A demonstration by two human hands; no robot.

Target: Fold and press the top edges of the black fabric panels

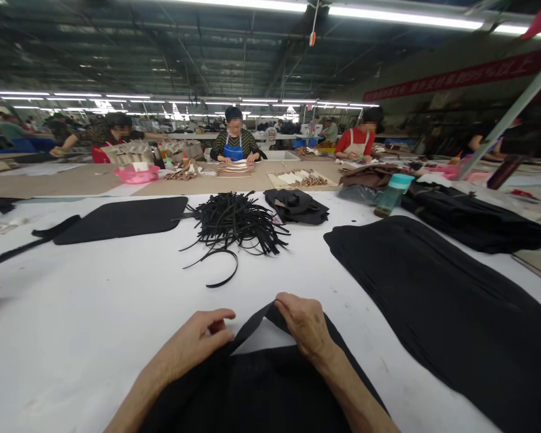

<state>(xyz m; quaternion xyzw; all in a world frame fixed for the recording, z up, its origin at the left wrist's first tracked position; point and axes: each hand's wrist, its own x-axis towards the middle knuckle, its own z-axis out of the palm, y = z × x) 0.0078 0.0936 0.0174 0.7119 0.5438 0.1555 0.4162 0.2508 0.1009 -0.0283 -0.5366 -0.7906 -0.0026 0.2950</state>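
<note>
A black fabric piece [261,385] lies at the near edge of the white table [94,313], with a thin black strap running along its top. My left hand [198,337] rests on the fabric's left side, fingers curled and pinching the strap. My right hand [304,322] presses down on the strap's peak, fingers bent over it. A loose black strap loop [220,264] lies just beyond my hands. Behind it sits a heap of black straps [237,219].
A long stack of black fabric [455,300] fills the right side. A flat black panel [121,218] lies far left, a folded black cloth [297,205] centre back, a teal bottle [390,195] right of it. Several seated people work at tables beyond.
</note>
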